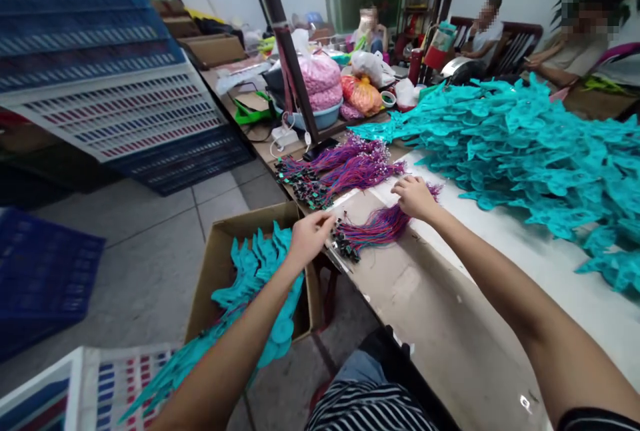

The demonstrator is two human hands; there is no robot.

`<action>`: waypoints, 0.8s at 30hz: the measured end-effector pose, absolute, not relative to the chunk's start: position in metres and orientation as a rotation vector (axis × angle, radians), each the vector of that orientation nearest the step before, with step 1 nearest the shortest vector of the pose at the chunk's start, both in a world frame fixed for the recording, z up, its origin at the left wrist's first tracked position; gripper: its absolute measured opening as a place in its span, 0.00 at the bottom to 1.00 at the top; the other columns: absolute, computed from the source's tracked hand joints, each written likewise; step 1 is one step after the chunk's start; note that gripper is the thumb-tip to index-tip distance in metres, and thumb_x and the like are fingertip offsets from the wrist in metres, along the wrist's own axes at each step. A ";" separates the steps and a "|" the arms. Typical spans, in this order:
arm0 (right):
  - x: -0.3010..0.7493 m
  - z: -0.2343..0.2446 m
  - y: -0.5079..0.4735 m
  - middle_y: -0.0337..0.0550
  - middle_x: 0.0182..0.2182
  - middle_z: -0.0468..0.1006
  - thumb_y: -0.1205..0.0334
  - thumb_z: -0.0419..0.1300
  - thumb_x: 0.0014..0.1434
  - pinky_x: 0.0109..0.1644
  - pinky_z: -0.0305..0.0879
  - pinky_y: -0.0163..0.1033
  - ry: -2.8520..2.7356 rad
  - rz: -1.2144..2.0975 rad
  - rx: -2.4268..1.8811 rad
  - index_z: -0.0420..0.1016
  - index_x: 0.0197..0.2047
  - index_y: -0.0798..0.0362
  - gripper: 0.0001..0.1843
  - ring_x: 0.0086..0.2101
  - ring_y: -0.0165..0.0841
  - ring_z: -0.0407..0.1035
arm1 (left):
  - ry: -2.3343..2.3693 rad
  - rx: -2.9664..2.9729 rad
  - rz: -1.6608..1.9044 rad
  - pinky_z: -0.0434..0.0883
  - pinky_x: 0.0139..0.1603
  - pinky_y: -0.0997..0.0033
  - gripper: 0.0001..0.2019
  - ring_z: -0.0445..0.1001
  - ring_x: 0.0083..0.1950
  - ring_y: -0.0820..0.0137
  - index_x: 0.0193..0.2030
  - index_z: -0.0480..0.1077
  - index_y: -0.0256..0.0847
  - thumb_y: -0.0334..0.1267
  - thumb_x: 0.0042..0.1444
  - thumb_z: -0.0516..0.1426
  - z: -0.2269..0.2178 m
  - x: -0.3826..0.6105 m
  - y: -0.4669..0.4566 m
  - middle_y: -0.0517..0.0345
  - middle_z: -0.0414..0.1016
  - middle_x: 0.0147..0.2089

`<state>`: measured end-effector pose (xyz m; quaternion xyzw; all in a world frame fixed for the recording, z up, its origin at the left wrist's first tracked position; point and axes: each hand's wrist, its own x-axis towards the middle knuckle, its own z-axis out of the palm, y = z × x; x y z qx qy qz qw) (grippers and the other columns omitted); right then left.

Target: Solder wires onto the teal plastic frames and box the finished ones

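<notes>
My left hand (311,239) is over the table's left edge, beside the dark plug ends of a small bundle of red, blue and purple wires (377,227). Its thumb and fingers are pressed together; whatever they pinch is too small to make out. Above the other end of that bundle is my right hand (415,197), its fingers curled in a pinch. Whether a wire is between them I cannot tell. Just beyond lies a larger pile of the same wires (345,171), with black and green plugs at the left and pale tips at the right.
Turquoise leaf-shaped pieces (500,131) are heaped on the table's right. Below my left hand, a cardboard box (215,264) holds more turquoise pieces (265,264). Blue and white crates (125,104) stand at the left. A dark post (295,77) rises from the table. Several people sit behind.
</notes>
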<state>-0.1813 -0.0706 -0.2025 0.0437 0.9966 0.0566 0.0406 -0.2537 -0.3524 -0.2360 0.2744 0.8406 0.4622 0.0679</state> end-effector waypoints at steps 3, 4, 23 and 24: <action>-0.221 -0.200 -0.067 0.52 0.55 0.76 0.69 0.47 0.65 0.59 0.59 0.52 3.004 0.115 0.220 0.75 0.57 0.51 0.23 0.58 0.47 0.65 | 2.613 1.092 0.894 0.72 0.50 0.70 0.14 0.79 0.47 0.65 0.46 0.78 0.42 0.40 0.62 0.52 -0.233 -0.293 -0.305 0.55 0.82 0.46; -0.234 -0.203 -0.064 0.52 0.53 0.77 0.68 0.48 0.66 0.58 0.61 0.52 2.969 0.094 0.245 0.76 0.56 0.49 0.21 0.56 0.46 0.67 | 2.621 1.097 0.730 0.72 0.51 0.69 0.14 0.79 0.49 0.64 0.49 0.77 0.42 0.40 0.63 0.53 -0.237 -0.303 -0.292 0.54 0.82 0.48; -0.274 -0.211 -0.003 0.50 0.57 0.76 0.58 0.56 0.65 0.60 0.63 0.44 2.900 -0.161 0.006 0.68 0.64 0.50 0.25 0.55 0.42 0.70 | 2.636 1.210 0.363 0.66 0.61 0.58 0.20 0.72 0.60 0.56 0.56 0.73 0.39 0.48 0.63 0.54 -0.242 -0.341 -0.284 0.44 0.76 0.58; -0.256 -0.208 0.007 0.49 0.58 0.75 0.54 0.60 0.62 0.61 0.63 0.44 2.862 -0.175 -0.044 0.67 0.65 0.49 0.29 0.56 0.43 0.69 | 2.566 1.349 0.392 0.65 0.62 0.58 0.23 0.71 0.62 0.55 0.58 0.72 0.39 0.52 0.62 0.56 -0.241 -0.325 -0.288 0.43 0.75 0.59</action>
